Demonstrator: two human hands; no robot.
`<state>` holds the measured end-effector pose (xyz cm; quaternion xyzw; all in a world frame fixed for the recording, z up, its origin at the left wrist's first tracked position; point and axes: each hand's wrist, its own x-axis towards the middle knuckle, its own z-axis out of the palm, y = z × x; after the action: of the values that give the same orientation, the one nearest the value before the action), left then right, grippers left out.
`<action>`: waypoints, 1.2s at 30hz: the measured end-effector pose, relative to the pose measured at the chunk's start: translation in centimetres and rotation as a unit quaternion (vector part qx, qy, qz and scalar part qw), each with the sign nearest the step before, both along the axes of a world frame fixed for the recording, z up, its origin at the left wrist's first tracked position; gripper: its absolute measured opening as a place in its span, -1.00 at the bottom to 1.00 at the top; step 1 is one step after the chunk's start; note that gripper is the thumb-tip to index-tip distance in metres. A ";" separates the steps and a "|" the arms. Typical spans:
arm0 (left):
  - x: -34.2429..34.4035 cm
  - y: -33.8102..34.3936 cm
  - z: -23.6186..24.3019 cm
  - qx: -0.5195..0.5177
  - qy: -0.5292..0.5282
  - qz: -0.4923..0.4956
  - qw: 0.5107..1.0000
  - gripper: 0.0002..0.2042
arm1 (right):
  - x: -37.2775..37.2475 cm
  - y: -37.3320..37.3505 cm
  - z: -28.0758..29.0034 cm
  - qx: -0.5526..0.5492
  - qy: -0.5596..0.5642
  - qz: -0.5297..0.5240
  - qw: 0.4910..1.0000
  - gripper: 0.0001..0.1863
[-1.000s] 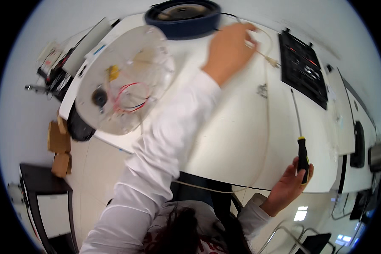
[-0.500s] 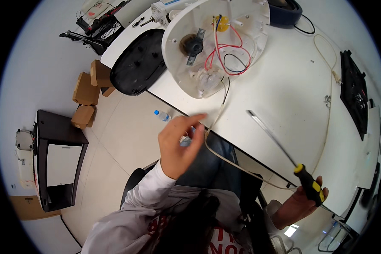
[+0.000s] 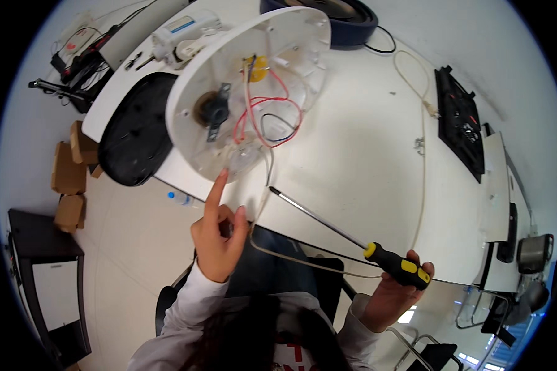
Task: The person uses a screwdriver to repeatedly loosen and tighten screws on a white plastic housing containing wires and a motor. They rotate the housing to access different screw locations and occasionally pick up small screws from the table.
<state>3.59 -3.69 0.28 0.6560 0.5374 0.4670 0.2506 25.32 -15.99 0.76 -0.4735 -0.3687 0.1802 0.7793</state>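
Note:
My right hand (image 3: 395, 290) is closed around the black-and-yellow handle of a screwdriver (image 3: 319, 219). Its long shank slants up and left over the white table. My left hand (image 3: 220, 235) holds nothing; its index finger stretches up to the lower rim of a white appliance housing (image 3: 185, 93), and whether it touches cannot be told. The housing tilts toward me, showing red wires (image 3: 301, 117), a yellow disc (image 3: 257, 69), a dark metal-bracketed part (image 3: 215, 114) and a clear plastic part (image 3: 247, 153). A pale cord (image 3: 297, 255) runs from the housing past the table edge to my right hand.
Left of the housing lies a black oval cover (image 3: 136, 133), overhanging the table edge. A white motor-like unit (image 3: 182, 34) sits behind it. A dark blue round base (image 3: 346, 28) stands at the back, an open black tool case (image 3: 458, 120) at right. Small screws (image 3: 419, 145) lie near a plug (image 3: 432, 110).
My left index finger has straightened and risen to the housing's rim. The screwdriver's tip has come closer to the housing, near the wires. The whole view has shifted.

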 end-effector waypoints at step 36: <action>-3.5 2.5 -3.3 -0.023 -0.054 -0.157 0.986 -0.76 | 15.3 7.8 15.2 0.165 -0.208 -0.261 0.928 -0.62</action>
<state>0.06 -1.18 -3.00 0.7002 0.4234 0.4444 0.3645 40.62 -8.19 15.99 -0.4447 -0.4102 -0.1955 0.7719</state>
